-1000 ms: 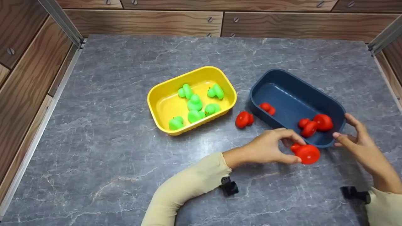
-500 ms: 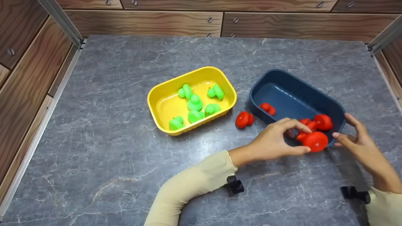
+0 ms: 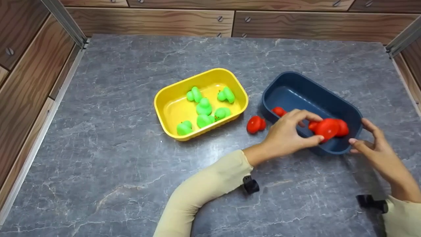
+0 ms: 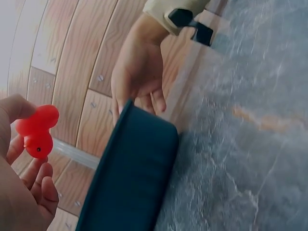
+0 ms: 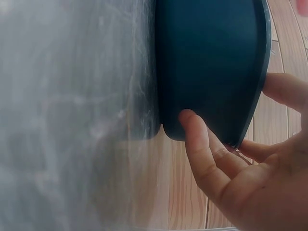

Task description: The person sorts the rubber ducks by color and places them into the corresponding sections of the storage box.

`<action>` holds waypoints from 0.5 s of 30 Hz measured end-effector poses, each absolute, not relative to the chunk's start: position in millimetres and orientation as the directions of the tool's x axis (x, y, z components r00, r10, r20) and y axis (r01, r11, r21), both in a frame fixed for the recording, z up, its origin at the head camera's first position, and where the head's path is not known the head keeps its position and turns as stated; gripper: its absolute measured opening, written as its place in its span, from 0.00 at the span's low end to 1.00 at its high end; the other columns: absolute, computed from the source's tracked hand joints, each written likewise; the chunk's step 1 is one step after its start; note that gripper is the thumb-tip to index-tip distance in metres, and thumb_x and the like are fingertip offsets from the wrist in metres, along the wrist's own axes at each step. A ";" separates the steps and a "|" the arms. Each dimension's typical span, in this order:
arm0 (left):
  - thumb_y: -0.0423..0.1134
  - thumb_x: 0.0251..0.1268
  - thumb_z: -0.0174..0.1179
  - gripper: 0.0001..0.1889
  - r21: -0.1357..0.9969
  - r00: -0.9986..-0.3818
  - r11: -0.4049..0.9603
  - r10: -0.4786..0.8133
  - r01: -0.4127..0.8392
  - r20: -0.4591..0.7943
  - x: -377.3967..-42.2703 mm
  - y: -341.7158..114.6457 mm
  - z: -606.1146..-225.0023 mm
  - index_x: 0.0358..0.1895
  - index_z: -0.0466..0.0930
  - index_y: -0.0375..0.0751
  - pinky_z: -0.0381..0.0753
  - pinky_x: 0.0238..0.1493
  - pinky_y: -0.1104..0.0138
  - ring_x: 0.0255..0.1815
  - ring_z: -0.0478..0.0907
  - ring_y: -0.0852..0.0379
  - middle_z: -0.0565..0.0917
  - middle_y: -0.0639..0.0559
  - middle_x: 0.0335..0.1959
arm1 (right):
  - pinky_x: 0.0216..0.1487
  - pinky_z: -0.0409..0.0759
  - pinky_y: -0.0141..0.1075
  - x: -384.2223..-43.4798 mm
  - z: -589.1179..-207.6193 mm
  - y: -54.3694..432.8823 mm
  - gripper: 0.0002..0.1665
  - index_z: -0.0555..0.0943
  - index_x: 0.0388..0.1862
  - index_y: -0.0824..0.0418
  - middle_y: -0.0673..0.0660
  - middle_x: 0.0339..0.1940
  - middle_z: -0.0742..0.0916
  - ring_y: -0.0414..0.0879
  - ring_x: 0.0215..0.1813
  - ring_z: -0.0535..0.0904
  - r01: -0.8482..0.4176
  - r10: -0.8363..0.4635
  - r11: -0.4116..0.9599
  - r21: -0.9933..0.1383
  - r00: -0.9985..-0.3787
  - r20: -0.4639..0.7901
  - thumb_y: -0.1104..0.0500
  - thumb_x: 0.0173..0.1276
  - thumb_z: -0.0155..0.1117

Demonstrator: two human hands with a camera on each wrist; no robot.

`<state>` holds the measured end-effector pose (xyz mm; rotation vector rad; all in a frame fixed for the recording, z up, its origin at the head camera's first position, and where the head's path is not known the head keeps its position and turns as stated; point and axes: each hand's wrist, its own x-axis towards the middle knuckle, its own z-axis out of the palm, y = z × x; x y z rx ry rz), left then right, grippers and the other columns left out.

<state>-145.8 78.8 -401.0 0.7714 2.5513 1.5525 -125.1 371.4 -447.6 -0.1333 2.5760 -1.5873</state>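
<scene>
My left hand [image 3: 289, 135] pinches a red rubber duck [image 3: 327, 128] between thumb and fingers, base towards the head camera, over the near right part of the dark blue bin [image 3: 315, 95]. In the left wrist view the duck [image 4: 41, 122] shows beside the bin's rim. My right hand [image 3: 381, 154] holds the bin's right end, thumb and fingers set around its corner; the right wrist view shows fingers [image 5: 199, 149] against the outer wall. Another red duck [image 3: 343, 127] is partly hidden behind the held one. At the bin's left end, one more [image 3: 279, 111] is partly covered by my left hand.
A red duck [image 3: 256, 124] lies on the grey marbled table [image 3: 108, 148] between the two bins. Left of it stands a yellow bin [image 3: 171, 131] holding several green ducks [image 3: 204, 107]. Wood-patterned panels [image 3: 151, 21] border the table at the back and sides.
My left hand has carried the red duck up and away from me, from outside the blue bin's near rim to over its inside. My right hand has stayed at the bin's end.
</scene>
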 end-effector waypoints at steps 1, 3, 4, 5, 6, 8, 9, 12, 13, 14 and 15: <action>0.51 0.56 0.68 0.20 0.846 -0.880 0.385 0.437 0.370 0.186 -148.8 78.7 -401.4 0.54 0.79 0.58 0.70 0.38 0.83 0.44 0.73 0.71 0.78 0.62 0.47 | 0.39 0.78 0.18 -127.2 -452.9 376.0 0.45 0.39 0.79 0.58 0.61 0.76 0.46 0.22 0.44 0.77 -0.009 -0.126 0.457 -0.890 -0.991 -0.054 0.66 0.73 0.53; 0.53 0.56 0.68 0.20 0.844 -0.894 0.416 0.421 0.338 0.151 -155.4 78.8 -402.2 0.54 0.79 0.60 0.70 0.38 0.83 0.44 0.72 0.73 0.77 0.64 0.47 | 0.39 0.79 0.19 -131.8 -464.7 386.2 0.45 0.40 0.79 0.53 0.59 0.78 0.46 0.21 0.45 0.77 -0.006 -0.118 0.496 -0.868 -0.991 -0.060 0.63 0.73 0.53; 0.53 0.56 0.68 0.20 0.846 -0.900 0.423 0.414 0.324 0.138 -158.9 79.0 -402.7 0.54 0.79 0.61 0.69 0.38 0.82 0.44 0.71 0.72 0.77 0.64 0.46 | 0.39 0.79 0.19 -134.3 -471.0 391.4 0.45 0.40 0.79 0.50 0.58 0.78 0.46 0.21 0.45 0.77 -0.005 -0.111 0.524 -0.852 -0.992 -0.063 0.61 0.74 0.54; 0.53 0.56 0.68 0.20 0.849 -0.905 0.427 0.406 0.311 0.127 -162.3 79.4 -403.2 0.53 0.79 0.61 0.69 0.38 0.82 0.44 0.71 0.72 0.77 0.65 0.46 | 0.39 0.79 0.20 -136.6 -476.9 396.1 0.45 0.40 0.79 0.48 0.57 0.78 0.46 0.21 0.45 0.77 -0.003 -0.105 0.538 -0.843 -0.992 -0.064 0.60 0.74 0.54; 0.53 0.56 0.68 0.20 0.855 -0.910 0.424 0.396 0.297 0.120 -165.7 79.9 -403.7 0.53 0.79 0.62 0.70 0.38 0.81 0.44 0.72 0.72 0.77 0.65 0.46 | 0.39 0.79 0.20 -138.6 -482.3 400.2 0.45 0.40 0.79 0.46 0.55 0.79 0.46 0.21 0.45 0.77 -0.003 -0.099 0.556 -0.831 -0.993 -0.063 0.59 0.74 0.54; 0.53 0.56 0.68 0.20 0.867 -0.920 0.416 0.377 0.273 0.109 -171.3 81.0 -404.5 0.53 0.79 0.62 0.70 0.38 0.81 0.44 0.72 0.71 0.77 0.65 0.46 | 0.39 0.79 0.20 -140.9 -488.0 405.3 0.46 0.41 0.79 0.45 0.54 0.79 0.46 0.21 0.45 0.77 -0.007 -0.102 0.557 -0.831 -0.993 -0.060 0.59 0.73 0.55; 0.53 0.56 0.68 0.19 0.872 -0.924 0.412 0.369 0.263 0.104 -173.6 81.7 -404.7 0.52 0.79 0.62 0.70 0.38 0.81 0.44 0.72 0.71 0.77 0.65 0.46 | 0.39 0.80 0.20 -141.3 -488.6 406.4 0.46 0.41 0.79 0.46 0.55 0.79 0.46 0.22 0.45 0.77 -0.010 -0.107 0.550 -0.835 -0.993 -0.059 0.60 0.73 0.55; 0.53 0.56 0.68 0.19 0.879 -0.930 0.408 0.353 0.247 0.097 -178.6 83.8 -404.8 0.52 0.79 0.62 0.71 0.38 0.81 0.45 0.72 0.71 0.77 0.65 0.45 | 0.38 0.79 0.20 -139.3 -483.7 401.9 0.46 0.41 0.79 0.48 0.56 0.78 0.47 0.21 0.45 0.77 0.000 -0.099 0.542 -0.841 -0.993 -0.063 0.61 0.73 0.55; 0.53 0.56 0.68 0.20 0.877 -0.933 0.415 0.349 0.244 0.094 -179.8 84.5 -404.6 0.52 0.78 0.62 0.71 0.38 0.81 0.44 0.72 0.71 0.77 0.66 0.45 | 0.38 0.79 0.20 -137.8 -479.7 398.3 0.46 0.41 0.79 0.49 0.56 0.78 0.47 0.21 0.45 0.77 0.009 -0.092 0.544 -0.839 -0.993 -0.070 0.61 0.73 0.55; 0.54 0.56 0.68 0.20 0.874 -0.934 0.422 0.345 0.241 0.092 -180.7 85.3 -404.3 0.52 0.78 0.63 0.70 0.38 0.81 0.44 0.72 0.72 0.76 0.66 0.45 | 0.39 0.79 0.20 -136.0 -475.1 394.4 0.46 0.40 0.79 0.51 0.57 0.79 0.46 0.20 0.45 0.77 0.011 -0.093 0.543 -0.840 -0.993 -0.073 0.61 0.73 0.54; 0.54 0.56 0.68 0.20 0.871 -0.936 0.428 0.341 0.239 0.089 -181.4 86.1 -404.0 0.53 0.78 0.63 0.70 0.38 0.81 0.44 0.72 0.72 0.76 0.67 0.44 | 0.39 0.79 0.19 -133.9 -470.6 389.8 0.46 0.40 0.79 0.52 0.58 0.79 0.46 0.20 0.45 0.76 0.013 -0.090 0.546 -0.838 -0.993 -0.074 0.61 0.73 0.54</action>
